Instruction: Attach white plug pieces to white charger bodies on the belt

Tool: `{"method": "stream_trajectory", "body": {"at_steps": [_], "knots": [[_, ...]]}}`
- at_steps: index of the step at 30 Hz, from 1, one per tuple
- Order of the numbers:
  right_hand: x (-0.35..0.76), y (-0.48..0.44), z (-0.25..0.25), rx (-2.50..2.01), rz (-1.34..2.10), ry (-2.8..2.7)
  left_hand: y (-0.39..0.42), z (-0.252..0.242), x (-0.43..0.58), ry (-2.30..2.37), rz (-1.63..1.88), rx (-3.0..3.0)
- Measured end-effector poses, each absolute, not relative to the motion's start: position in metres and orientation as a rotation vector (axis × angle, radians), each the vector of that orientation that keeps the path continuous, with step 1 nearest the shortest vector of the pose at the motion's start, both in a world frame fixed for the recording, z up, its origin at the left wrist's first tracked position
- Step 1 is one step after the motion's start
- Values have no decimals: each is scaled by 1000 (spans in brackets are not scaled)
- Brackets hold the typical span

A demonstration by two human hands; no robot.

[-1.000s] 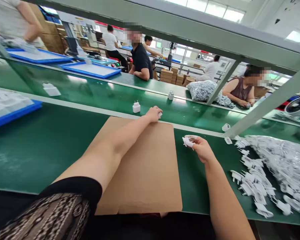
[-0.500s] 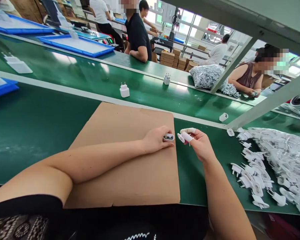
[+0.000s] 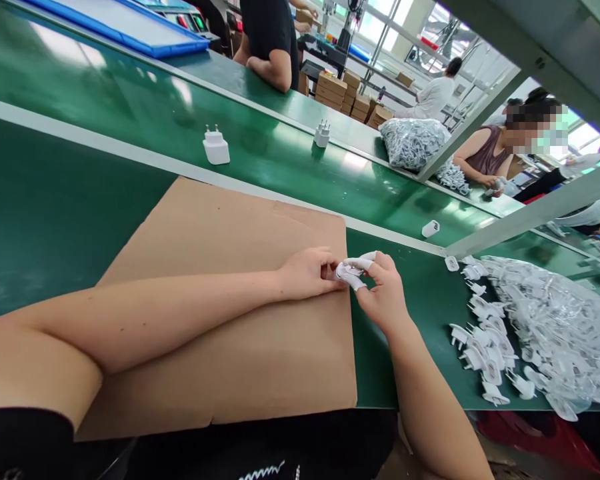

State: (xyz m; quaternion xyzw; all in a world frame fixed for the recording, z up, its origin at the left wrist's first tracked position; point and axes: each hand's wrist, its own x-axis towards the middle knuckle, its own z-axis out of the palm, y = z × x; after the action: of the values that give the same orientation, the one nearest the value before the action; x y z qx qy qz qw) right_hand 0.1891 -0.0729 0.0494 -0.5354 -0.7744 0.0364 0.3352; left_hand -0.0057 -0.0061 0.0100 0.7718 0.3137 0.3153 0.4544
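Note:
Over the right edge of a cardboard sheet (image 3: 260,360), my left hand (image 3: 310,272) is closed around a white charger housing, mostly hidden by the fingers. My right hand (image 3: 380,283), with white covers on its fingertips, pinches a white plug cap (image 3: 349,272) against the housing's open end. The two parts meet between my hands; how far the cap sits in cannot be made out. Loose white plug caps (image 3: 490,353) lie in a pile to the right of my right hand.
A clear plastic bag of plug caps (image 3: 570,333) lies at the right. Beyond a pale rail, white chargers (image 3: 216,147) stand on the green belt (image 3: 270,160), with another housing (image 3: 431,229) lying farther right. A slanted metal post (image 3: 535,200) rises at the right. Co-workers sit across the belt.
My right hand has moved left and brought the plug cap against the housing in my left hand. The housing's open end, with its circuit board showing before, is now covered. The view has shifted.

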Motion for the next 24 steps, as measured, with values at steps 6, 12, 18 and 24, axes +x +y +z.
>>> {"method": "stream_trajectory", "body": {"at_steps": [6, 12, 18, 24], "knots": [[189, -69, 49, -1391, 63, -2080, -5, 12, -7, 776, 750, 1894], [187, -72, 51, -1480, 36, -2027, -4, 12, -6, 785, 743, 1892], [188, -69, 52, -1569, 29, -2085, -3, 10, -6, 783, 751, 1871], [196, -59, 49, -1582, 224, -2094, -2, 12, -6, 811, 742, 1813]]}}
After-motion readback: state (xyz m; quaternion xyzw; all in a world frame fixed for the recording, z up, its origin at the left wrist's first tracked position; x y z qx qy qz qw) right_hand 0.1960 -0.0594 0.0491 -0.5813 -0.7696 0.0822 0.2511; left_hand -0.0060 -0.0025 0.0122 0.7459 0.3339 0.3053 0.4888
